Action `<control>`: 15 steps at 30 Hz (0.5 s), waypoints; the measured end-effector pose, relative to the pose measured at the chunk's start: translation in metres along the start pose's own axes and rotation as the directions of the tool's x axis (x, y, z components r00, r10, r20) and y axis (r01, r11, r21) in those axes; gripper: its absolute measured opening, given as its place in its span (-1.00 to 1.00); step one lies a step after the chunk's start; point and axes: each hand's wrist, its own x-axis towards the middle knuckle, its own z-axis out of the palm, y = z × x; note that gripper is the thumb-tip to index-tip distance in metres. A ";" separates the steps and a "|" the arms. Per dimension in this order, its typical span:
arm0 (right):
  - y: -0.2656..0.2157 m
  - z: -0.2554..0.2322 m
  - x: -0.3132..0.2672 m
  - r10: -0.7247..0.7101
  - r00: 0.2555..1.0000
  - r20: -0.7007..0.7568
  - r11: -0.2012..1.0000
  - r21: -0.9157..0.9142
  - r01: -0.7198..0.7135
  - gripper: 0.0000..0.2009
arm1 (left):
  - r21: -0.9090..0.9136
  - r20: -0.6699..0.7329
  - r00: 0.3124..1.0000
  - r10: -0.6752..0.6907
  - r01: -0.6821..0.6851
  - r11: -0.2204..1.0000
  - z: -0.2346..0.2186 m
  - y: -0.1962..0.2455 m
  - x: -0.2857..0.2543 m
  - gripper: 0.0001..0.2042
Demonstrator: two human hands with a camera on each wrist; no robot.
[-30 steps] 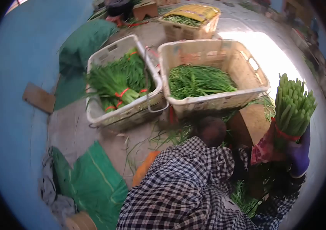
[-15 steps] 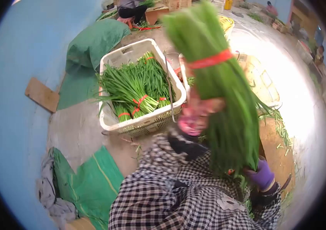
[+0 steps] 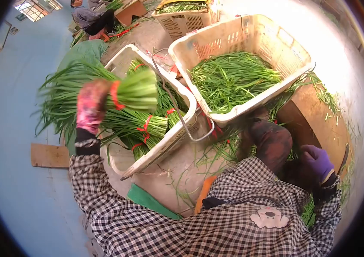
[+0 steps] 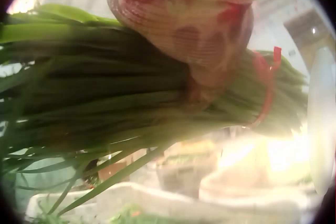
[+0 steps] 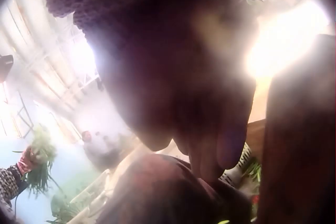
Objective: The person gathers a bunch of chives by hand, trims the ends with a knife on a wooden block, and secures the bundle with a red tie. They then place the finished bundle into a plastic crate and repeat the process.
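My left hand [image 3: 92, 103], in a pink patterned glove, grips a thick bunch of green chives [image 3: 137, 92] tied with a red band. The bunch is over the left crate [image 3: 165, 150], its pale cut ends pointing right and its leaves trailing left. In the left wrist view the fingers wrap the bunch [image 4: 105, 87] close to the red band. Below it in the crate lie several tied bundles [image 3: 154, 124]. My right hand [image 3: 319, 162], in a purple glove, is beside my knee [image 3: 272, 139] with loosely bent fingers and holds nothing.
A right-hand crate [image 3: 233, 113] contains loose chives [image 3: 233, 77]. Another full crate [image 3: 186, 25] stands behind it. A wire handle [image 3: 182, 120] sticks out over the left crate's side. Beside my right hand is a brown board [image 3: 319, 115] with scraps. A person [image 3: 92, 21] sits far left.
My left hand has carried the tied bunch from the right, across in front of me, to over the left crate. My right hand has come away from the bunch.
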 end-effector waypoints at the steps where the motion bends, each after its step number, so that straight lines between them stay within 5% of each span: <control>1: 0.000 0.003 0.000 0.007 1.000 0.007 1.000 0.006 -0.007 -0.79 | 0.105 0.084 0.995 0.061 -0.070 0.992 0.028 -0.002 -0.007 -0.48; 3: -0.007 0.004 -0.002 -0.170 0.985 -0.037 0.919 -0.366 0.145 -0.78 | 0.087 0.354 0.931 0.085 -0.123 0.989 0.063 0.007 -0.011 -0.59; 5: -0.012 0.004 0.000 -0.123 0.992 -0.039 0.939 -0.328 0.103 -0.78 | 0.040 0.428 0.884 0.187 -0.225 0.974 0.101 0.011 -0.013 -0.65; 8: -0.004 0.007 0.009 -0.073 0.996 -0.044 0.955 -0.292 0.057 -0.77 | -0.155 0.471 0.852 0.228 -0.175 0.972 0.148 0.029 0.002 -0.65; 11: -0.001 0.012 0.013 -0.062 0.996 -0.061 0.957 -0.285 0.042 -0.77 | -0.159 0.456 0.861 0.225 -0.170 0.973 0.205 0.046 0.007 -0.64; 14: 0.001 0.011 0.013 -0.066 0.993 -0.094 0.957 -0.289 0.036 -0.78 | -0.181 0.523 0.852 -0.016 0.129 0.975 0.216 0.079 0.009 -0.55; 15: -0.001 0.011 0.012 -0.053 0.994 -0.100 0.964 -0.265 0.025 -0.78 | -0.260 0.415 0.891 -0.185 0.311 0.914 0.206 0.084 0.005 -0.45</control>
